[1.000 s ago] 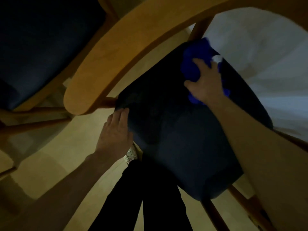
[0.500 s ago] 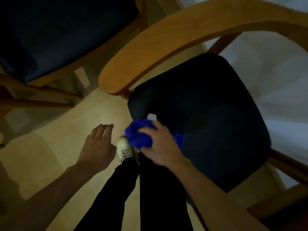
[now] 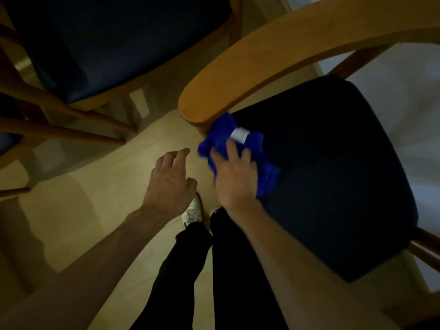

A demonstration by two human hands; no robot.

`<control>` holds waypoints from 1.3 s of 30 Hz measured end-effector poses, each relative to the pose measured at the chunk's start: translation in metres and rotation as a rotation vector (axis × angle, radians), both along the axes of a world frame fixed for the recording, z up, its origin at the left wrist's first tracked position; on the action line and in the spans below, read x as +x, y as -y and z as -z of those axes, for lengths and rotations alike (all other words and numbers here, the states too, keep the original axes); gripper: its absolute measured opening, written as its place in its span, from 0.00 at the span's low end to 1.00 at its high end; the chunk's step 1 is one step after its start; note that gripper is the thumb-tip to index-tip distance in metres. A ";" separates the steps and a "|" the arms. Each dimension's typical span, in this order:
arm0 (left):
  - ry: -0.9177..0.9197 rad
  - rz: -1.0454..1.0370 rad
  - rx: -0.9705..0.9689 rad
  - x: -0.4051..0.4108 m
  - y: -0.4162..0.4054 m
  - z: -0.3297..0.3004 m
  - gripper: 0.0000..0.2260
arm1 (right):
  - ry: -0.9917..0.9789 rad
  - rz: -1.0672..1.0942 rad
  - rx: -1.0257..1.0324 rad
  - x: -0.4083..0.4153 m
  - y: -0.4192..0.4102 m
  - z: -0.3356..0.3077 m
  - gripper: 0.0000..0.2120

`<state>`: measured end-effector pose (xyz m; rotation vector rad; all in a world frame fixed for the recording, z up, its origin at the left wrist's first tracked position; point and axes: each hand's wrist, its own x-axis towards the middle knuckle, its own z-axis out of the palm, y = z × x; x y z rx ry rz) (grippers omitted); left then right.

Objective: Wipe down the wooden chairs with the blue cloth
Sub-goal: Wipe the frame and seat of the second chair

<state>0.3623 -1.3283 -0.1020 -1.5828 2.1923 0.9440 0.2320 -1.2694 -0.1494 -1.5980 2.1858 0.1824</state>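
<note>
Our right hand (image 3: 234,177) presses the cloth (image 3: 240,148) flat-fingered on the seat's (image 3: 333,175) near-left corner, just under the armrest (image 3: 250,75) tip, probably to wipe that wood. Our left hand (image 3: 170,179) hovers empty, fingers spread, likely for balance.

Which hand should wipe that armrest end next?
Right. The right hand already presses the blue cloth just below the armrest end; the left hand hangs empty over the floor.
</note>
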 end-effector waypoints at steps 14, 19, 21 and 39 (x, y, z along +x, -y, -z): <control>-0.030 0.059 -0.010 0.020 -0.003 0.004 0.30 | 0.234 0.346 -0.406 -0.085 -0.002 -0.036 0.25; -0.026 0.083 -0.024 0.024 -0.017 0.007 0.28 | -0.050 0.250 -0.048 -0.088 0.042 -0.015 0.33; -0.020 0.094 -0.019 0.026 -0.019 0.007 0.28 | -0.073 0.085 0.026 -0.051 0.026 -0.005 0.35; 0.049 0.221 -0.025 0.024 -0.002 0.004 0.30 | 0.454 -0.195 0.036 -0.125 -0.029 -0.045 0.24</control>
